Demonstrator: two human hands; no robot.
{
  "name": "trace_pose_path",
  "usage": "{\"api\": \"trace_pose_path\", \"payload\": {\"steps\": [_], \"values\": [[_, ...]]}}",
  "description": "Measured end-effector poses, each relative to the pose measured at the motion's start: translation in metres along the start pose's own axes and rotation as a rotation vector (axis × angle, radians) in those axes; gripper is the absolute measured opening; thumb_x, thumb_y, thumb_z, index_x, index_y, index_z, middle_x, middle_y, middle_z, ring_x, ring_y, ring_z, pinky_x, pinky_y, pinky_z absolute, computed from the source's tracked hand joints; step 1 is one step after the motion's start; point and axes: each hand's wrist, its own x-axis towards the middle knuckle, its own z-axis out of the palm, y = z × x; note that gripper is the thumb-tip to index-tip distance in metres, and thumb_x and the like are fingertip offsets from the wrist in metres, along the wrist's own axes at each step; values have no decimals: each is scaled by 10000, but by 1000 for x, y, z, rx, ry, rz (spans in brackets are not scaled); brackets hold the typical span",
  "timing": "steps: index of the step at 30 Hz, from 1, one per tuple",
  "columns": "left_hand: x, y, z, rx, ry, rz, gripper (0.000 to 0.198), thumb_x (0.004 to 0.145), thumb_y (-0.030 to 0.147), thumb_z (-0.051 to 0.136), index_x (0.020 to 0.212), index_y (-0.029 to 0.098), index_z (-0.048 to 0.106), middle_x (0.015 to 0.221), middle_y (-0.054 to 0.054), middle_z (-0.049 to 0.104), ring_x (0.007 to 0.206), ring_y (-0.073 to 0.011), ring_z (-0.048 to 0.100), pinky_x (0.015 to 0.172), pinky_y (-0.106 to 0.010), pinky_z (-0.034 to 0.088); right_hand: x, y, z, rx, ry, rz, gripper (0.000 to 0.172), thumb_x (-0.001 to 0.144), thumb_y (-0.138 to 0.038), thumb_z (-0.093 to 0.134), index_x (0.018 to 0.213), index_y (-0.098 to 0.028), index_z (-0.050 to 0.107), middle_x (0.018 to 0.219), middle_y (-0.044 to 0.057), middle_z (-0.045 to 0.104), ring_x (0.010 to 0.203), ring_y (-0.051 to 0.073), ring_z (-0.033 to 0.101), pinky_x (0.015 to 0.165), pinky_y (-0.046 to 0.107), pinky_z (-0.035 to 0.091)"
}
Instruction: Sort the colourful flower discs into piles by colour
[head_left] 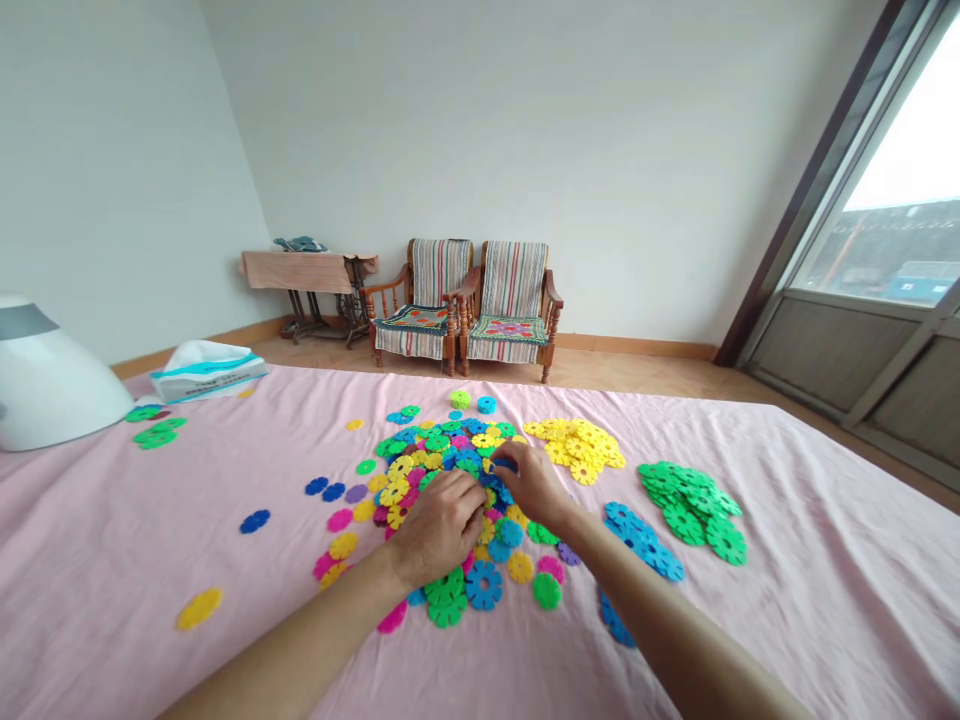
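As both bare hands bend over it, a mixed heap of plastic snowflake discs [442, 447] lies near the middle of a pink bedsheet [780, 640], its colours jumbled together. The left hand [437, 528] rests palm down on the near side of the heap with its fingers curled against the discs; they hide whatever lies beneath them, so no one can tell whether it grips anything. The right hand [531, 485] reaches in from the right, its fingertips [504, 462] at a dark blue disc [489, 466]. It may be pinching that disc or only touching it: the picture does not settle which.

To the right of the heap, and apart from it, lie a yellow pile [576, 450], a green pile [694, 510] and a blue cluster [645, 542], each of a single colour. A large blue disc [484, 585] and a few green discs [446, 597] sit just beyond the left hand's wrist, at the heap's near edge. Loose dark blue discs [255, 521] and a lone yellow disc [199, 608] lie out to the left on the sheet. Farther off stand a packet of tissues [208, 370], a white rounded appliance [45, 375] and two wooden armchairs [465, 305] against the wall.
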Motion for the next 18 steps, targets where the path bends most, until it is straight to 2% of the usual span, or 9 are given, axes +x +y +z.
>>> {"api": "trace_pose_path", "payload": {"steps": [3,5,8,11,14,18], "values": [[0,1,-1,-14,0,-3,189,880,106,426,833,175,596,826,-50,598,849,-195,551,774,-343,472,-13,11,-27,29,17,44,238,831,-191,453,877,-168,686,744,18,669,665,145,590,632,241,416],[0,0,-1,-30,10,4,192,862,88,432,838,178,600,826,-47,603,850,-194,553,777,-346,472,-25,22,-50,34,-17,68,237,819,-216,458,797,-165,689,644,8,635,592,140,558,569,242,392],[1,-1,1,-47,41,24,189,843,84,447,851,180,610,835,-44,609,860,-190,553,795,-354,470,-46,39,-84,48,-189,97,229,809,-244,472,757,-183,687,641,6,631,587,138,546,548,249,381],[2,-1,1,-45,69,39,183,826,82,459,853,183,610,852,-45,607,878,-192,551,819,-366,466,-65,52,-107,23,-270,136,223,792,-230,488,688,-208,684,632,19,633,582,150,547,540,268,385],[2,0,0,-12,96,24,160,807,90,484,848,188,604,899,-55,604,923,-211,545,856,-401,460,-70,56,-111,-100,-222,150,228,777,-206,505,629,-233,676,607,26,638,579,163,558,542,283,387],[2,-1,0,52,111,-34,124,800,122,516,871,182,597,1026,-81,605,1029,-248,526,935,-451,427,-52,50,-90,-154,-146,102,214,803,-200,491,732,-210,693,749,40,690,681,165,607,646,280,428]]}}
